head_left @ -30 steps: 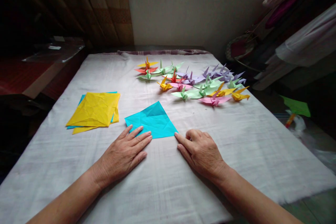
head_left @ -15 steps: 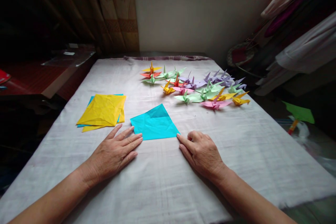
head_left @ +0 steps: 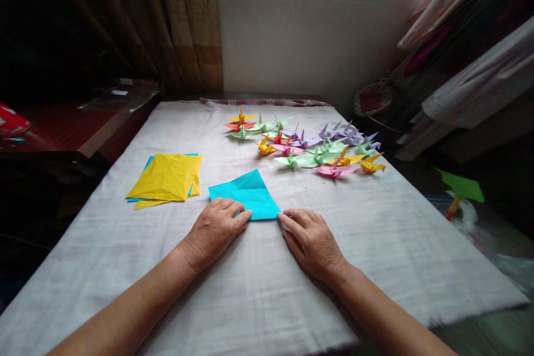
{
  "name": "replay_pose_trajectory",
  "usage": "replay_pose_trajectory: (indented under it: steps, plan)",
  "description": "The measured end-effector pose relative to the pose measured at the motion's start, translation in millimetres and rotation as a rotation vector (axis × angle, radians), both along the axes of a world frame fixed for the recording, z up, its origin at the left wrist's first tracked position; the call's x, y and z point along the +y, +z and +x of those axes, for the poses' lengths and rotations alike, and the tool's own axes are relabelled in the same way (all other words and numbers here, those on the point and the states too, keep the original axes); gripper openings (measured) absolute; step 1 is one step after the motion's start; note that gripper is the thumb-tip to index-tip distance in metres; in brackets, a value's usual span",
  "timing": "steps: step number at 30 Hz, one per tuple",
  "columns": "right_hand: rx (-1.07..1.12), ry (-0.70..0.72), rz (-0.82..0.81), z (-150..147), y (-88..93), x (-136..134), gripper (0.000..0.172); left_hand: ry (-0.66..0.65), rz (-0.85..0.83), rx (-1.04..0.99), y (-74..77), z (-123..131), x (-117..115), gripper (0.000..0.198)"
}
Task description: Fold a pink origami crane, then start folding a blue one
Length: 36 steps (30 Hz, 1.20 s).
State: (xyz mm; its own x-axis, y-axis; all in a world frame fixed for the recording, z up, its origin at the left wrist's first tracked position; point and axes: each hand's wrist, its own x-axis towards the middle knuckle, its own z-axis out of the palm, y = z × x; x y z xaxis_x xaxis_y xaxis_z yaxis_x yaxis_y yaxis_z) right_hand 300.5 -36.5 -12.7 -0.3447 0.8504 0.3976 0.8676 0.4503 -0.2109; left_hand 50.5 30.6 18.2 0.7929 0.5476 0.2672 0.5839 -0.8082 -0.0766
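A blue sheet of origami paper (head_left: 258, 200), folded and creased, lies on the cloth-covered table in front of me. My left hand (head_left: 219, 225) rests over its lower left part, with bent fingers pressed together on the near edge. At the right corner, my right hand (head_left: 311, 236) presses down with its index fingertip, the other fingers curled in. The paper's lower left portion is hidden beneath my left hand. Left of it lies a small stack of yellow and blue paper sheets (head_left: 169, 177), with a creased yellow one on top.
Several folded paper cranes (head_left: 319, 158) in green, purple, pink, orange and red stand at the far right of the table. A white cloth (head_left: 250, 289) covers the table. Beyond its right edge are a green paper piece (head_left: 463, 184) and hanging clothes (head_left: 479, 89).
My left hand has slid right along the near edge onto the blue paper, its flat fingers now bent. My right hand stays at the corner. The view has tilted up slightly.
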Motion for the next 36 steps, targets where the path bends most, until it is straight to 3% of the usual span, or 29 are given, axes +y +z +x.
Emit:
replay_pose_trajectory:
  steps: [6, 10, 12, 17, 21, 24, 28, 32, 36]
  plan:
    - [0.143, 0.166, 0.011, -6.9, 0.4, -4.6, 0.035, -0.082, 0.086, 0.183, 3.8, -1.7, 7.8, 0.015]
    - [0.164, 0.278, 0.026, -7.0, 5.0, 4.5, 0.034, -0.099, 0.109, 0.193, -0.1, -7.2, 11.1, 0.014]
    - [0.120, 0.262, 0.062, -1.9, 6.3, 18.9, 0.037, -0.113, 0.131, 0.174, -3.6, -11.4, 14.3, 0.016]
    - [-0.079, 0.043, 0.203, 13.1, 2.1, 64.6, 0.042, -0.196, 0.137, 0.079, -9.9, -26.7, 26.9, 0.019]
    - [-0.143, 0.186, 0.341, 14.8, -1.8, 79.4, 0.023, -0.243, 0.126, 0.030, -10.6, -37.1, 37.1, 0.022]
    - [-0.145, 0.280, 0.359, 10.4, 3.1, 73.6, 0.015, -0.215, 0.060, -0.005, -7.7, -38.8, 39.2, 0.023]
    - [-0.137, 0.372, 0.319, 1.8, 16.2, 57.1, 0.017, -0.095, -0.120, -0.062, -6.2, -37.8, 29.0, 0.022]
    - [-0.143, 0.453, 0.227, -1.5, 20.3, 47.8, 0.018, 0.014, -0.327, -0.144, -16.9, -40.5, 13.7, 0.024]
    - [-0.073, 0.480, 0.034, 4.3, 12.0, 54.1, 0.016, 0.083, -0.466, -0.217, -28.2, -44.7, 8.4, 0.025]
